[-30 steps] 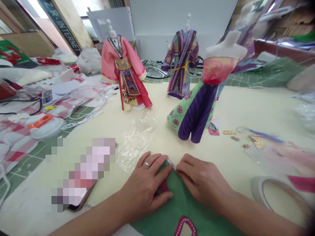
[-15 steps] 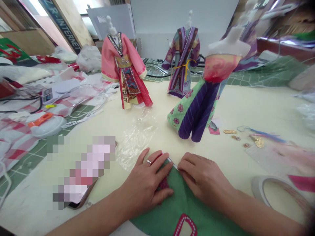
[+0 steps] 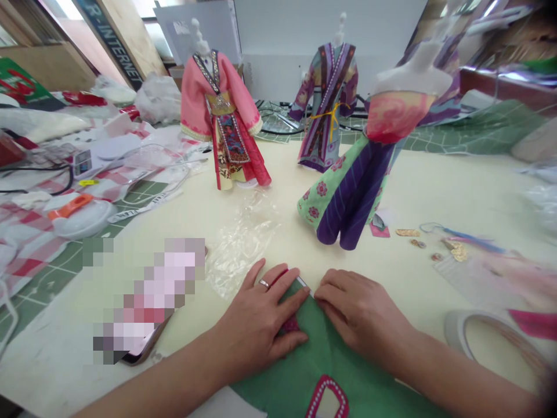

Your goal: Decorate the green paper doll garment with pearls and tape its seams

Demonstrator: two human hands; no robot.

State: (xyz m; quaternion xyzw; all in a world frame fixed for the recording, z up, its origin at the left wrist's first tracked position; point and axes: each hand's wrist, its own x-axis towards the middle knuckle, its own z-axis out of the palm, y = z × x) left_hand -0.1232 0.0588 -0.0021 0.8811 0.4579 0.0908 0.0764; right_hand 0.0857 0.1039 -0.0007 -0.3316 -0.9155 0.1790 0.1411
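A piece of green fabric (image 3: pixel 282 380) lies under both hands, with a narrow white tape strip (image 3: pixel 304 286) along its far edge. My left hand (image 3: pixel 270 310) rests on the fabric with its fingers spread, and a bit of dark pink patterned cloth (image 3: pixel 290 323) shows beneath them. At the other end of the strip, my right hand (image 3: pixel 359 307) has its thumb and fingertips pinched together on it by the fabric's edge; the exact grip is partly hidden. A pink trim with pearl-like beads (image 3: pixel 322 390) sits on the fabric near me.
Doll forms wear a pink robe (image 3: pixel 224 96), a purple robe (image 3: pixel 322 110) and a green-and-purple skirt (image 3: pixel 343 197). A tape roll (image 3: pixel 456 334) lies right, with gold ornaments (image 3: pixel 459 251) beyond it. Left are a phone (image 3: pixel 145 345), clear plastic wrap (image 3: pixel 243 238) and cluttered cloth.
The camera view has shifted slightly. Both hands keep almost the same pose on the green fabric, and the white strip stays at its edge.
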